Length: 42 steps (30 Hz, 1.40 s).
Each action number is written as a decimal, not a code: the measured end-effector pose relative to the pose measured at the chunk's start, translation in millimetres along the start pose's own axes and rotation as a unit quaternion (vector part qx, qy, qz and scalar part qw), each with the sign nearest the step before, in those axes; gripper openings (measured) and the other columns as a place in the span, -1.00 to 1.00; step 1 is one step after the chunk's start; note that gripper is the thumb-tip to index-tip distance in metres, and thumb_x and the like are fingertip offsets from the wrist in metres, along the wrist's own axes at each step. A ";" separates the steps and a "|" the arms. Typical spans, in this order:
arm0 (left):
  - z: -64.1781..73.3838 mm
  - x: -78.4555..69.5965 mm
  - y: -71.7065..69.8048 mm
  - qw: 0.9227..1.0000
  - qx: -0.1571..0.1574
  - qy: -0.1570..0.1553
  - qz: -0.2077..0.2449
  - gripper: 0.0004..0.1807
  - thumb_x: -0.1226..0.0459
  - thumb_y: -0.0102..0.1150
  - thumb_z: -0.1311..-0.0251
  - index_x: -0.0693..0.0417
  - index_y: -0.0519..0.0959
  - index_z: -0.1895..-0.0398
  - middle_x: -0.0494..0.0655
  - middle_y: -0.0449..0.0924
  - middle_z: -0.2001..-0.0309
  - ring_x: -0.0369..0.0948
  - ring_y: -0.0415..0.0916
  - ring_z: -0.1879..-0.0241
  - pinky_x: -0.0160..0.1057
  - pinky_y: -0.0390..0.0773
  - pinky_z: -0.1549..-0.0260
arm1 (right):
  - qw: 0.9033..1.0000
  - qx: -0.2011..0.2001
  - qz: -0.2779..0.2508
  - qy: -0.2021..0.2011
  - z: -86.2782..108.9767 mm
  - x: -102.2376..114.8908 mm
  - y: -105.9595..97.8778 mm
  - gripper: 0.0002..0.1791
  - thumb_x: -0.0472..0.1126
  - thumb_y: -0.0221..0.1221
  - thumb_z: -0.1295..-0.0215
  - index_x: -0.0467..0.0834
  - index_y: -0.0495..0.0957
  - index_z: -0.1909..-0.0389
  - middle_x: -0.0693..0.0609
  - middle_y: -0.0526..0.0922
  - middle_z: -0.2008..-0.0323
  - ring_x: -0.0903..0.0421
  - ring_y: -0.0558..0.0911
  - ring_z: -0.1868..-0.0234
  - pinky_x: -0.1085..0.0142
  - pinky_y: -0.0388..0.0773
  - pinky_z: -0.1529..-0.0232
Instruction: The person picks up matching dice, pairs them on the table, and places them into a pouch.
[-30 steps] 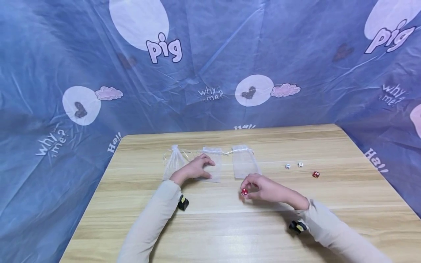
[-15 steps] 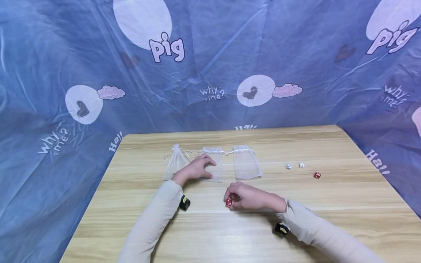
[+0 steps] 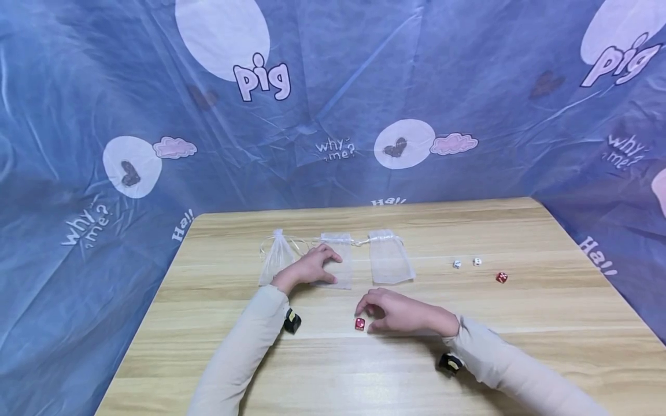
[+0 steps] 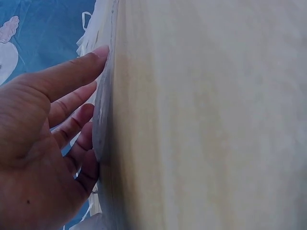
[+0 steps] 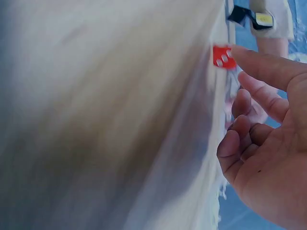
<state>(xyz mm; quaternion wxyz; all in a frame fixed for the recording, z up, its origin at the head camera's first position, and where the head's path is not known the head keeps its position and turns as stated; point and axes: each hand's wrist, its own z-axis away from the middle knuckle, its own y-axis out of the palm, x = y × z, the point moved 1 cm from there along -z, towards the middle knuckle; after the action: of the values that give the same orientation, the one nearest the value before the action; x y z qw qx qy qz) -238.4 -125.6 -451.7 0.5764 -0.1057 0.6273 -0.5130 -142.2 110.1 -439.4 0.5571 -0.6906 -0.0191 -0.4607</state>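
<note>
A red die [image 3: 360,324] with white pips sits on the table at the fingertips of my right hand [image 3: 398,311]. Thumb and fingers are spread apart there, with a gap to the die on the thumb side. In the right wrist view the die [image 5: 224,56] shows beside the thumb. My left hand [image 3: 308,267] rests on the middle sheer white drawstring pouch [image 3: 340,278], fingers relaxed and loosely bent. The left wrist view has its fingertips touching the edge of the pouch fabric [image 4: 101,122]. Part of this pouch is hidden under the hand.
A gathered drawstring pouch [image 3: 277,257] lies to the left, partly behind the left wrist, and a flat one [image 3: 391,260] to the right. Two white dice, one here [image 3: 457,264], and another red die [image 3: 502,277] lie farther right. A blue printed curtain [image 3: 333,104] surrounds the wooden table [image 3: 333,370].
My right hand has carried the red die left and toward the near side, set it on the table and let it go. The left hand has stayed on the middle pouch.
</note>
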 end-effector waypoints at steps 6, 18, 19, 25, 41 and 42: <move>0.5 0.4 1.8 1.000 0.003 0.001 0.002 -0.44 0.24 0.45 0.04 0.02 0.54 -0.10 0.01 0.35 -0.21 0.04 0.24 -0.26 0.04 0.21 -0.34 | 0.998 -0.041 -0.048 0.019 26.1 -22.1 -17.0 -0.66 -0.25 0.32 -0.10 -0.13 0.57 0.06 0.04 0.56 0.29 0.23 0.48 0.28 0.40 0.52 0.21; -0.2 0.4 4.1 1.000 0.000 0.006 -0.006 -0.44 0.23 0.45 0.04 0.03 0.54 -0.11 0.01 0.35 -0.21 0.04 0.25 -0.25 0.02 0.22 -0.34 | 0.976 -0.186 -0.019 0.108 105.7 -67.6 -68.2 -0.65 -0.28 0.32 -0.12 -0.25 0.55 0.05 -0.01 0.54 0.30 0.35 0.37 0.37 0.44 0.40 0.39; -0.5 0.6 4.2 1.000 -0.001 0.006 -0.007 -0.44 0.23 0.45 0.04 0.03 0.53 -0.10 0.01 0.35 -0.20 0.04 0.24 -0.25 0.02 0.22 -0.33 | 0.974 -0.196 -0.015 0.108 111.4 -70.1 -72.5 -0.65 -0.29 0.32 -0.12 -0.26 0.54 0.05 0.00 0.53 0.30 0.35 0.36 0.39 0.44 0.38 0.42; -1.0 0.7 3.4 1.000 -0.003 0.004 -0.006 -0.44 0.23 0.45 0.03 0.02 0.53 -0.11 0.01 0.34 -0.20 0.04 0.24 -0.25 0.02 0.21 -0.34 | 0.957 -0.251 0.003 0.146 143.6 -89.0 -97.5 -0.63 -0.30 0.31 -0.14 -0.29 0.53 0.02 0.04 0.42 0.38 0.29 0.27 0.51 0.38 0.29 0.56; -1.2 1.0 7.1 1.000 -0.005 0.004 -0.011 -0.44 0.22 0.45 0.03 0.01 0.52 -0.11 -0.01 0.33 -0.20 0.03 0.24 -0.24 0.02 0.22 -0.33 | 0.945 -0.246 0.007 0.216 198.9 -136.1 -108.8 -0.58 -0.24 0.26 -0.23 -0.35 0.46 -0.06 0.20 0.51 0.25 0.46 0.39 0.33 0.46 0.41 0.39; -1.2 0.8 7.3 1.000 -0.005 0.004 -0.011 -0.44 0.22 0.45 0.03 0.01 0.52 -0.11 -0.01 0.33 -0.20 0.03 0.24 -0.24 0.02 0.22 -0.33 | 0.945 -0.243 0.007 0.220 201.5 -139.0 -108.6 -0.57 -0.23 0.26 -0.23 -0.35 0.45 -0.06 0.20 0.51 0.24 0.47 0.39 0.31 0.46 0.43 0.37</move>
<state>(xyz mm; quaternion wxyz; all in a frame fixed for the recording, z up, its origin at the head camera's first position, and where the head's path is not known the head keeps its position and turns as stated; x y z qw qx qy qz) -236.3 -122.3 -458.0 0.5676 -0.1132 0.6313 -0.5162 -156.8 377.4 -440.0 0.3659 -0.6868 0.2210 -0.5879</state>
